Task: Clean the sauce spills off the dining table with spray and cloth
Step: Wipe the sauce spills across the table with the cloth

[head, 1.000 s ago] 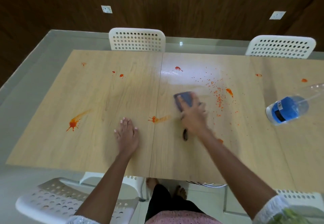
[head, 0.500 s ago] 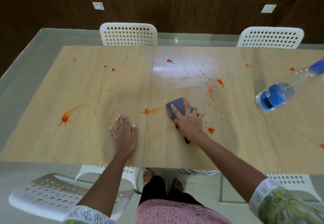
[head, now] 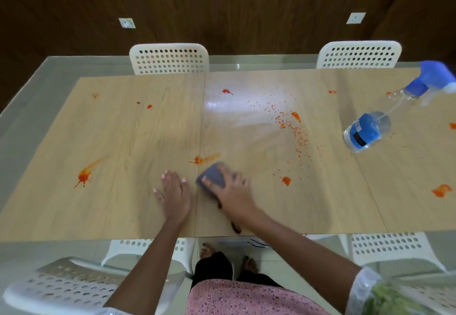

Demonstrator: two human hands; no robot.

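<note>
My right hand presses a dark blue cloth flat on the wooden dining table, just below an orange sauce streak at the middle seam. My left hand rests flat on the table right beside it, fingers spread. More sauce lies around: a big splat at the left, a scatter of specks right of centre, a blob near my right hand and one at the far right. A clear spray bottle with a blue trigger head stands at the right.
White perforated chairs stand at the far side and the near side, and one is pulled out at the lower left. A dark wood wall rises behind the table. My bare feet show under the near edge.
My right hand has drawn the cloth back towards me and to the left, from mid-table to beside my left hand. The left hand stayed planted.
</note>
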